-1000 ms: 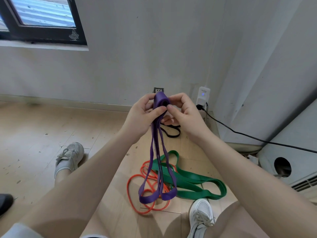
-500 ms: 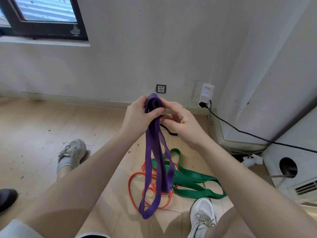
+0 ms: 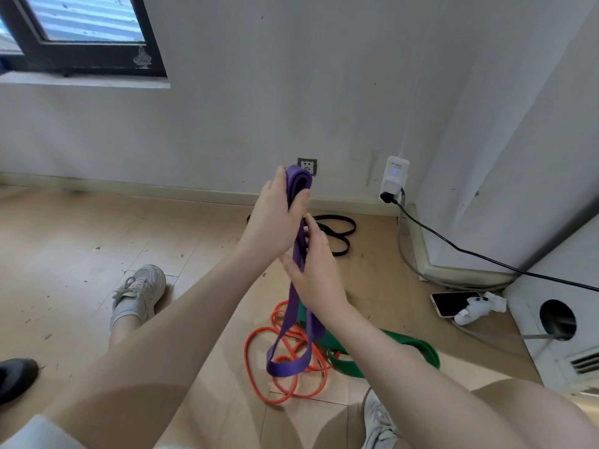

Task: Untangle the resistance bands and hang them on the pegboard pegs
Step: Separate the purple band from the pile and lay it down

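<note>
A purple resistance band (image 3: 291,322) hangs doubled in front of me, its lower loop dangling just above the floor. My left hand (image 3: 275,218) pinches its folded top end, held high. Lower down, my right hand (image 3: 316,270) wraps around the hanging strands. On the wooden floor below lie a thin orange band (image 3: 278,367) in tangled loops and a wide green band (image 3: 395,348) partly hidden behind my right forearm. A black band (image 3: 337,233) lies near the wall. No pegboard is in view.
My two white sneakers (image 3: 139,293) (image 3: 379,422) rest on the floor either side of the bands. A phone (image 3: 453,303) and a white plug strip lie at the right by a white unit. A black cable (image 3: 486,257) runs from a wall adapter (image 3: 395,176). A dark shoe (image 3: 16,377) sits at far left.
My right hand has slid down from the top of the purple band to its hanging strands. The left hand keeps the folded top and has lifted it; the band hangs straighter.
</note>
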